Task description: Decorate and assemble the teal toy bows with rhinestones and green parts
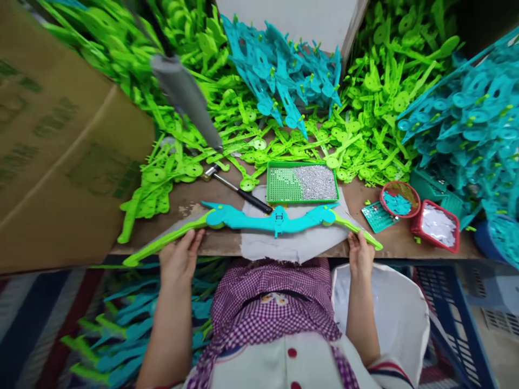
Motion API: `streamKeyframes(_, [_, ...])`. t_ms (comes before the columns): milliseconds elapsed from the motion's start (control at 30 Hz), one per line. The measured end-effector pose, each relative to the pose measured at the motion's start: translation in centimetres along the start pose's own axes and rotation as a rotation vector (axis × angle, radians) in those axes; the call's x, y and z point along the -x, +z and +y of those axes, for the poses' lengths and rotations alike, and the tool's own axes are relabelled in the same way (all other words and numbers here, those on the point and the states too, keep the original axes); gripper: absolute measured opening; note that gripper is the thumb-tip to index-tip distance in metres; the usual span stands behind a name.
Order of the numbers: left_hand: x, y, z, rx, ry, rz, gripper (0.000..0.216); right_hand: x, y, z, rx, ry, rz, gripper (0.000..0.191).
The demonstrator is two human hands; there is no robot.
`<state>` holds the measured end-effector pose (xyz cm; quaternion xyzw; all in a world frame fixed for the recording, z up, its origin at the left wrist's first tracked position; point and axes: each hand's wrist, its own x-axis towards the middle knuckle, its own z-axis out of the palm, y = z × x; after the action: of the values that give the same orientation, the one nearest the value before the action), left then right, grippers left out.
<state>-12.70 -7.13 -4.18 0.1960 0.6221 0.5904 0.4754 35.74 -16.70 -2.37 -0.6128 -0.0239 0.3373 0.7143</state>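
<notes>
A toy bow (251,219), blue in the middle with a green limb at each end, lies level across the front of the bench. My left hand (182,248) is closed on its left green limb. On the other side my right hand (360,248) grips the right green limb with bent fingers. Under the bow's middle spreads a pale cloth (292,246). Just behind the bow, a hammer (237,189) with a black handle lies slantwise. Beside it stands a green tray (267,183) with small silver pieces heaped in its right half.
Green limbs (377,124) and blue bow bodies (284,70) pile up at the back. A grey hanging tool (184,100) juts in above. A carton (68,140) blocks the left; small baskets (456,237) stand right. Finished-looking bows (130,335) lie below the bench.
</notes>
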Motion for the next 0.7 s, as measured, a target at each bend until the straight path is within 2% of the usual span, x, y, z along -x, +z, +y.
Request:
streamKeyframes(67, [0.3,-0.7,-0.2,-0.09,-0.085,-0.02,0.021,-0.3,-0.2,-0.1,0.068,0.111,-0.019,0.042])
streamKeyframes(167, [2.3,-1.9,0.4,-0.229,-0.171,-0.135,0.032,0.7,-1.5,-0.6,0.192,0.237,-0.125,0.05])
streamKeyframes(267, [4.4,-2.0,3.2,-0.347,-0.136,-0.301,0.024,3.6,-1.7,-0.9,0.319,0.244,-0.238,0.053])
streamKeyframes(333, [4.4,-1.0,6.2,-0.294,-0.053,-0.342,0.028,6.1,-0.3,-0.7,0.415,0.194,-0.353,0.048])
streamKeyframes(433, [1.4,2.4,10.2,-0.236,0.131,-0.318,0.028,9.4,4.0,0.2,0.501,0.106,-0.658,0.041])
streamKeyframes(500, [-1.7,5.7,11.0,-0.412,0.348,-0.407,0.022,10.7,7.0,0.8,0.546,0.025,-0.788,0.04])
streamKeyframes(600, [-5.2,10.6,9.3,-0.825,0.691,-0.712,0.026,12.1,9.1,1.3,0.587,-0.049,-0.834,0.036])
streamKeyframes(633, [-6.0,11.9,8.3,-0.931,0.771,-0.814,0.029,12.6,9.1,1.2,0.59,-0.041,-0.848,0.034])
streamKeyframes(700, [-7.0,13.6,6.8,-1.062,0.88,-0.941,0.03,13.8,8.6,0.6,0.59,0.008,-0.9,0.032])
